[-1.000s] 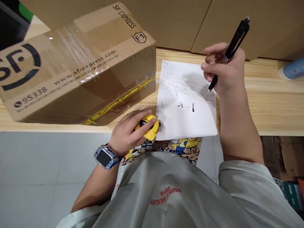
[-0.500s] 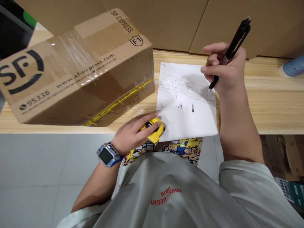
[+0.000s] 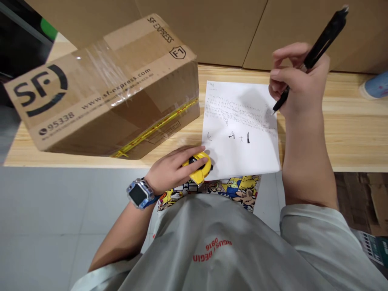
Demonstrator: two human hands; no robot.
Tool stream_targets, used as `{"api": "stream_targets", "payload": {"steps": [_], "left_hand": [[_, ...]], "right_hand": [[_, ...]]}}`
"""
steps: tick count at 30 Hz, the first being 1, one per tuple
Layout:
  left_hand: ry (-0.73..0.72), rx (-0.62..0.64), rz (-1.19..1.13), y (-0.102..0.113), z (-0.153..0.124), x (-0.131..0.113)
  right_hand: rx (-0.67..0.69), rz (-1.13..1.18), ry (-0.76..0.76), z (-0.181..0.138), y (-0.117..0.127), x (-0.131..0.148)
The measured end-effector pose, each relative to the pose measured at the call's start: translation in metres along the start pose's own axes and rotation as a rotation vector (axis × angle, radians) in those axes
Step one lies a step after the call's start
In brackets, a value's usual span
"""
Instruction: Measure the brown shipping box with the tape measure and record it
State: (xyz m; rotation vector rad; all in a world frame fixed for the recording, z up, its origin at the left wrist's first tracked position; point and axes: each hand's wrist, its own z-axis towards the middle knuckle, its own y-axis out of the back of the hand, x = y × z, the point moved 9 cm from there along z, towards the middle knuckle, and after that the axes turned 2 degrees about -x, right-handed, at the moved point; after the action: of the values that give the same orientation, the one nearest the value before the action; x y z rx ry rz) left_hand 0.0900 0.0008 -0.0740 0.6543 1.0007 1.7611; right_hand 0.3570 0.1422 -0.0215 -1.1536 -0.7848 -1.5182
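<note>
My left hand [image 3: 174,169] is closed over a yellow tape measure [image 3: 200,169] at the front edge of the wooden table [image 3: 348,133]. Its yellow tape [image 3: 154,129] runs along the lower side of a taped cardboard box [image 3: 106,89] printed with SF Express. My right hand [image 3: 298,83] grips a black pen [image 3: 318,44], tip down just above the right edge of a white sheet of paper [image 3: 242,129] covered with small writing and little sketches. A watch [image 3: 138,194] sits on my left wrist.
Large cardboard panels [image 3: 218,28] stand along the back of the table. A pale blue cylinder [image 3: 376,85] lies at the far right. Grey floor shows on the left, cardboard scraps [image 3: 363,198] under the table on the right.
My right hand has lifted the pen slightly and shifted right, off the writing. My left hand has slid the tape measure a little to the right. The view has shifted somewhat.
</note>
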Motion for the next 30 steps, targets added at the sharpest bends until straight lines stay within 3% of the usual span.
{"api": "stream_targets", "payload": {"steps": [6,10,14,16,18,24,30], "left_hand": [[0.052,0.020,-0.066,-0.006,-0.002,0.005],[0.072,0.035,-0.108,-0.007,0.001,0.009],[0.087,0.047,-0.108,-0.009,0.004,0.011],[0.094,0.044,-0.095,-0.010,0.004,0.012],[0.075,0.026,-0.093,-0.009,0.001,0.011],[-0.065,-0.151,-0.124,0.012,-0.006,0.000],[-0.043,-0.133,-0.059,0.009,-0.005,0.001]], "right_hand": [[-0.193,0.101,-0.099,0.001,0.027,0.014],[-0.051,0.015,-0.081,-0.003,0.019,0.019],[0.109,-0.187,-0.365,-0.031,0.004,-0.007],[0.310,-0.140,-0.457,-0.055,-0.015,-0.017],[0.414,-0.061,-0.501,-0.076,-0.025,-0.025],[0.282,0.112,-0.543,-0.084,-0.019,-0.068],[0.357,0.052,-0.493,-0.061,-0.032,-0.081]]}}
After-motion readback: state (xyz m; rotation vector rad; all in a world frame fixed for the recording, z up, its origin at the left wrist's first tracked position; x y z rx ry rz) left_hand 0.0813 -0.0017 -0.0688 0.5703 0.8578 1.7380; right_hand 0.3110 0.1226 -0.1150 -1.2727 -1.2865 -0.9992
